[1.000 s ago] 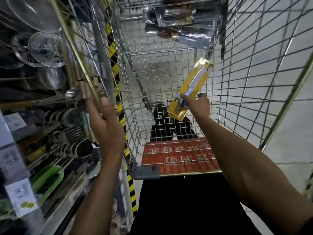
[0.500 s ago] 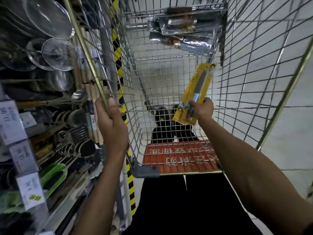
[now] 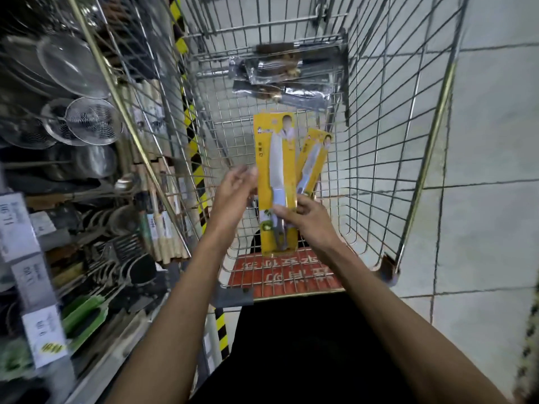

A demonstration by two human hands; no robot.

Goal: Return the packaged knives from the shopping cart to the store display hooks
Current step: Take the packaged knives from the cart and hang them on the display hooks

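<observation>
A pale tiled floor [image 3: 495, 217] runs off to the right of both hands. Between it and the shelving stands a wire cart [image 3: 434, 135], and both hands are raised inside its basket. Left of the left hand, a crowded rack [image 3: 73, 196] carries kitchenware: round mesh strainers [image 3: 87, 121] high up, ladles and pans lower, with white price tags [image 3: 17, 225] on the shelf edges. A post [image 3: 189, 126] striped yellow and black stands just beyond the left hand, between rack and cart. Below the hands, at the cart's near end, sits a red panel [image 3: 285, 279] with white lettering. Well beyond the hands, at the far end of the basket, lie several dark clear-wrapped packs [image 3: 280, 74].

The right hand [image 3: 309, 220] grips two yellow knife packs by their lower halves, thumb laid across the front of the big pack [image 3: 275, 158] and fingers curled behind. That pack stands nearly upright and faces the camera; the small pack [image 3: 313, 158] sits behind it and fans out to the right, tilted. Both are lifted clear of the basket floor.

The left hand [image 3: 233, 196] is loosely open, fingers relaxed and slightly bent, its fingertips [image 3: 250, 173] at the big pack's left edge. Whether they actually touch the card cannot be told.
</observation>
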